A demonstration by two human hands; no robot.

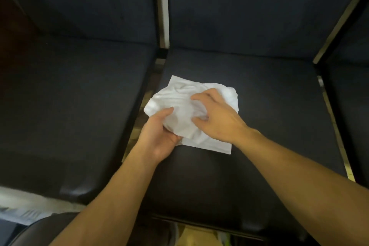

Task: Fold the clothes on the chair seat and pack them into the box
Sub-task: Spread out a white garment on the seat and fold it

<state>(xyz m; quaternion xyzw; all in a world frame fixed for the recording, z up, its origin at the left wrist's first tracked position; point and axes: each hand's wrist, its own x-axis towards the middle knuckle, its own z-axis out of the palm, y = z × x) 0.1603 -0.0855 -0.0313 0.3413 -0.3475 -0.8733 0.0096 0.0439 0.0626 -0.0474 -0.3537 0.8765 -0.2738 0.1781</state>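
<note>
Box nowhere in the head view. Kind of garment impossible to tell: just a crumpled white cloth (pixel 179 106), bunched in the middle, with a flat squared corner poking out at the far left and another at the near right. Much of its near half covered by the two hands. Fingertips of the left hand (pixel 159 136) hidden under the fabric, only the thumb showing on top. A blurred white shape (pixel 24 205) at the lower left, cut off by the frame edge, too smeared to identify. Something yellowish (pixel 191 235) below the seat's front edge, also unreadable.

Cloth lying on the dark chair seat (pixel 259 126), left of centre, its left edge just at the gap to the neighbouring seat (pixel 69 106).

Left hand palm-up and turned inward at the cloth's near left edge, thumb and fingers pinching a fold of the fabric. Right hand (pixel 215 116) palm-down on top of the bunch, fingers curled and clawed into the cloth, thumb tucked toward the left hand. Both forearms bare, reaching in from the bottom of the frame and converging at the cloth.
</note>
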